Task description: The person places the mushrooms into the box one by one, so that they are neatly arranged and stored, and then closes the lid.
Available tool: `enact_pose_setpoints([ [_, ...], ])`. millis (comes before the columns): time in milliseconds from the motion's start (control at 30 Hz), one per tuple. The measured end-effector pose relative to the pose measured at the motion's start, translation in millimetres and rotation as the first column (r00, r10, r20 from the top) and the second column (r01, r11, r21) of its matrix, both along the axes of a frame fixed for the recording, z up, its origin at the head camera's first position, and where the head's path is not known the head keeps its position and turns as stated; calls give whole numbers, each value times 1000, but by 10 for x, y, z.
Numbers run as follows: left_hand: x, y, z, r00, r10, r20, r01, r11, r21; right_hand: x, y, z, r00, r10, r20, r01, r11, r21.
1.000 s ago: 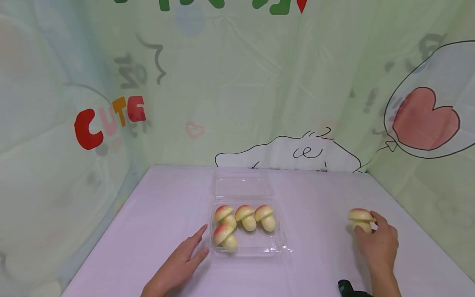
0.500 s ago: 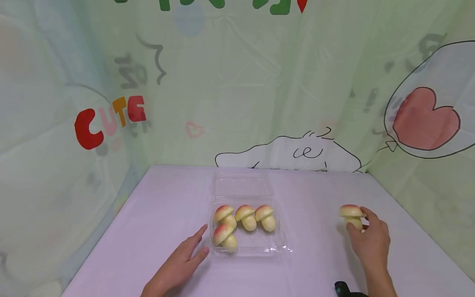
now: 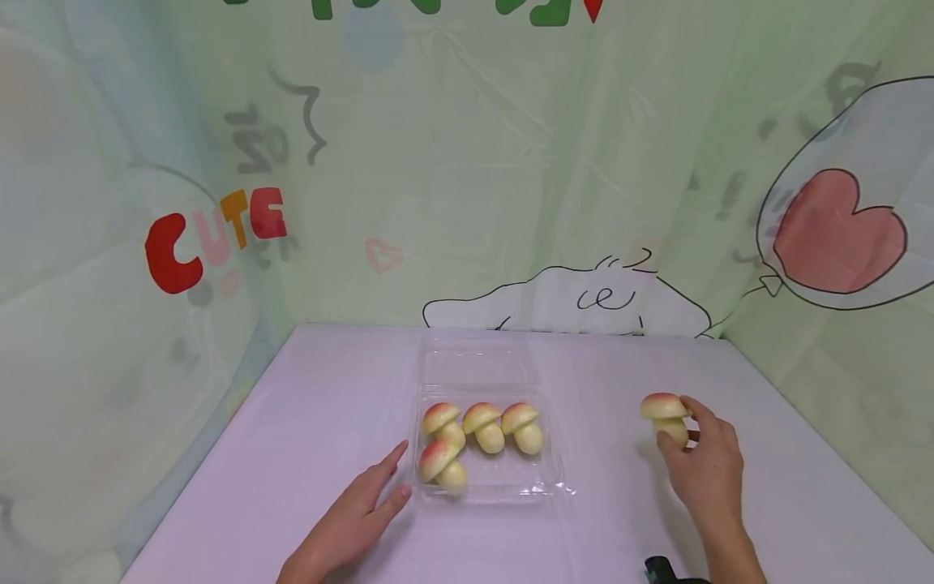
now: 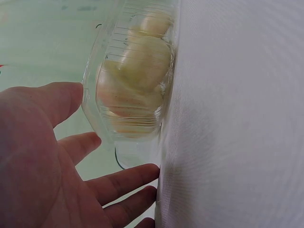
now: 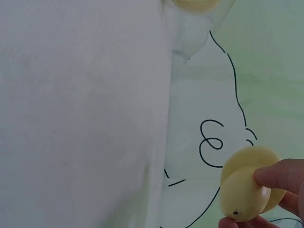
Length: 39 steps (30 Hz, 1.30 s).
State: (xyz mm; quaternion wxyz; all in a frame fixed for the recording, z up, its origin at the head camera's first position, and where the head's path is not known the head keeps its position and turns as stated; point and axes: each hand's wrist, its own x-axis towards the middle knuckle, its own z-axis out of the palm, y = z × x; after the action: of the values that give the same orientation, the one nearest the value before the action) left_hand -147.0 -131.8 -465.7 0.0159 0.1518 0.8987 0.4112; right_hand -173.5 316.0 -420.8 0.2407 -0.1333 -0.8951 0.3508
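Observation:
Between thumb and fingers my right hand [image 3: 704, 462] holds a toy mushroom [image 3: 666, 415] with a reddish cap and pale yellow stem, raised above the table at the right. In the right wrist view the mushroom [image 5: 247, 190] shows its stem end. A clear plastic box [image 3: 503, 489] stands mid-table with its lid [image 3: 477, 361] laid back. Inside it lie several similar mushrooms [image 3: 483, 428], three across the back and one at the front left. My left hand [image 3: 350, 515] is at the box's left side, fingers extended; in the left wrist view its thumb [image 4: 66, 99] is at the box rim.
A lilac-white cloth covers the table [image 3: 336, 381]. Printed curtains [image 3: 467, 178] rise behind it and on both sides. A black object [image 3: 660, 569] shows below my right wrist at the bottom edge.
My right hand has moved left, and slightly away from me, carrying the mushroom toward the box. The left hand and the box with its mushrooms have stayed in place.

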Motion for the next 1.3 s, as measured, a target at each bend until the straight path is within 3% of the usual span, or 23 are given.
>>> enact_pose_setpoints([
  [167,-3,-3,8,1000,-6,-2,6,1000,-1,3,-160,2,997,48,-54,-47,999,20],
  [400,2,0,-12,1000,-12,-4,12,1000,2,21,-355,19,995,80,-51,-79,997,26],
  [667,-6,8,-10,1000,-7,-11,7,1000,-4,31,-505,59,990,99,-102,-95,994,48],
  [1300,-3,10,0,1000,3,-6,-3,1000,3,47,-955,155,959,194,-208,-178,979,94],
])
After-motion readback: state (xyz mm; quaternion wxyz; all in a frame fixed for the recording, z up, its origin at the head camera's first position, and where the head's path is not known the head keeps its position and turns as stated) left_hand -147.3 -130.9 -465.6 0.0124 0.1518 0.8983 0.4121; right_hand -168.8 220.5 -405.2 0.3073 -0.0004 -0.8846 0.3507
